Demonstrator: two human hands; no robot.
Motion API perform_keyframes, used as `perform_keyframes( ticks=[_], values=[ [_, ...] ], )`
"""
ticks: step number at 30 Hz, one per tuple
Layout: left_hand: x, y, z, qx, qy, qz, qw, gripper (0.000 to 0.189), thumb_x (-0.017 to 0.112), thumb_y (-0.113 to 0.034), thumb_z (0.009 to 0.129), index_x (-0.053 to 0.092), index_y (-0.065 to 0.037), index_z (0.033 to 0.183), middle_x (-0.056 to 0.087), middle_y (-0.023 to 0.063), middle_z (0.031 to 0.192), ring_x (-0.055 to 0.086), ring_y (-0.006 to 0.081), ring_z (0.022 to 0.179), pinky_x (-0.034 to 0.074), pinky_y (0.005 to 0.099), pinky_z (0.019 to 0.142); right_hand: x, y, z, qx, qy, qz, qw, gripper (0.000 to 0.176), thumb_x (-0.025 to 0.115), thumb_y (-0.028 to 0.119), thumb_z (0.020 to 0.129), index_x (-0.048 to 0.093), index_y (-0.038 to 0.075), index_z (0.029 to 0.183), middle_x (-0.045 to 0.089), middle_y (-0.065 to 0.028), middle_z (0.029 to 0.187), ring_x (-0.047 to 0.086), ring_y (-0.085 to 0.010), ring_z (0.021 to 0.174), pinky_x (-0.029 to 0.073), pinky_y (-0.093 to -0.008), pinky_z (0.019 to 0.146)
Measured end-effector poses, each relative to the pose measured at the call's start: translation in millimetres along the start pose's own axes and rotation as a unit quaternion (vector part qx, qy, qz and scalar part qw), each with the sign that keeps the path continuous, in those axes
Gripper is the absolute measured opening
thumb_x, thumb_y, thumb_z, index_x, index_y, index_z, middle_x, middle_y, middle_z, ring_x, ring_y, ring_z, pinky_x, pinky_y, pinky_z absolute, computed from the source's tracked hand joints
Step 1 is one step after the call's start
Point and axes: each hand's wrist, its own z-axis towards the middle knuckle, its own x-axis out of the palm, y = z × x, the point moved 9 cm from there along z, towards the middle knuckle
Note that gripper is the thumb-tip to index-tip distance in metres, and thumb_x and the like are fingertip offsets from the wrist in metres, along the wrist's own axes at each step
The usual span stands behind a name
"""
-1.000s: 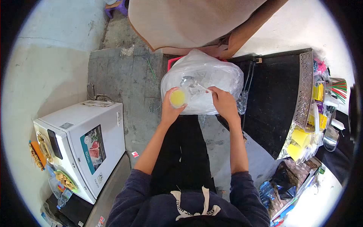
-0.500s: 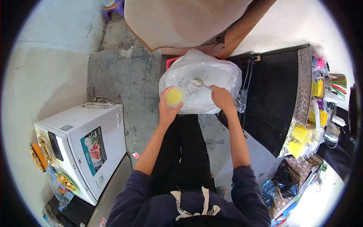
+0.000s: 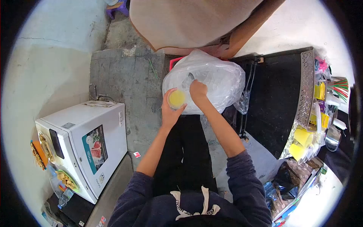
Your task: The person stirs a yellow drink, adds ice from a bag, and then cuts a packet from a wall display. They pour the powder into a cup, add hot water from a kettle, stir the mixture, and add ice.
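Note:
My left hand (image 3: pixel 172 110) is wrapped round a clear cup of yellow drink (image 3: pixel 177 99), held over the near left edge of a plastic bag. In my closed right hand (image 3: pixel 198 90) is a metal spoon (image 3: pixel 191 76); its bowl points away from me, down inside the bag. The large clear plastic bag (image 3: pixel 223 85) lies spread open over a red container (image 3: pixel 172 61), of which only a rim shows. Pale, clear pieces that look like ice (image 3: pixel 185 81) lie in the bag near the spoon. The spoon's handle is mostly hidden by my fingers.
A white fridge (image 3: pixel 102 125) stands on the left with a phone (image 3: pixel 56 144) and plates of food on top. To the right is a black table (image 3: pixel 276 94) with a perforated metal edge, yellow cups (image 3: pixel 302 137) and straws (image 3: pixel 340 89). A brown-edged sheet (image 3: pixel 189 22) hangs ahead.
My right hand has moved left and the spoon now points further away and down into the bag. The cup stays in my left hand, close to the same place.

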Motion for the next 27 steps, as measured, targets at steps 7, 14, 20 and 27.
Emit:
perform_keyframes(
  ticks=[7,14,20,27],
  values=[
    [-1,-7,0,0.011,0.001,0.011,1.0,0.063,0.074,-0.004,0.064,0.045,-0.002,0.12,0.054,0.0118,0.114,0.052,0.022,0.108,0.039,0.0328,0.094,5,-45,-4,-0.051,0.074,0.061,0.994,0.027,0.045,0.015,0.084,0.063,0.014,0.105,0.065,-0.0118,0.095,0.063,-0.03,0.088,0.049,-0.0414,0.077],
    [-1,-4,1,0.004,-0.006,-0.004,1.0,0.061,0.074,-0.002,0.064,0.046,-0.002,0.118,0.053,0.0114,0.115,0.052,0.0227,0.107,0.039,0.0331,0.093,28,-69,-3,-0.049,0.016,0.258,0.965,0.026,0.046,0.022,0.085,0.066,0.021,0.101,0.065,-0.0109,0.094,0.062,-0.0318,0.085,0.049,-0.0407,0.074],
    [2,0,2,0.006,0.009,-0.001,1.0,0.064,0.075,-0.006,0.065,0.044,-0.003,0.12,0.051,0.0084,0.117,0.048,0.0191,0.11,0.036,0.032,0.095,26,-71,-4,-0.049,0.03,0.288,0.956,0.023,0.048,0.02,0.084,0.066,0.02,0.099,0.065,-0.0118,0.093,0.062,-0.0325,0.083,0.049,-0.0411,0.073],
    [3,-1,7,0.019,0.015,0.016,1.0,0.064,0.075,-0.003,0.063,0.045,-0.003,0.119,0.051,0.0107,0.118,0.048,0.0224,0.112,0.037,0.0333,0.096,-30,-85,-19,-0.069,-0.039,0.242,0.967,0.021,0.049,0.018,0.083,0.068,0.016,0.092,0.064,-0.0155,0.086,0.062,-0.0355,0.075,0.05,-0.0418,0.068]
  ],
)
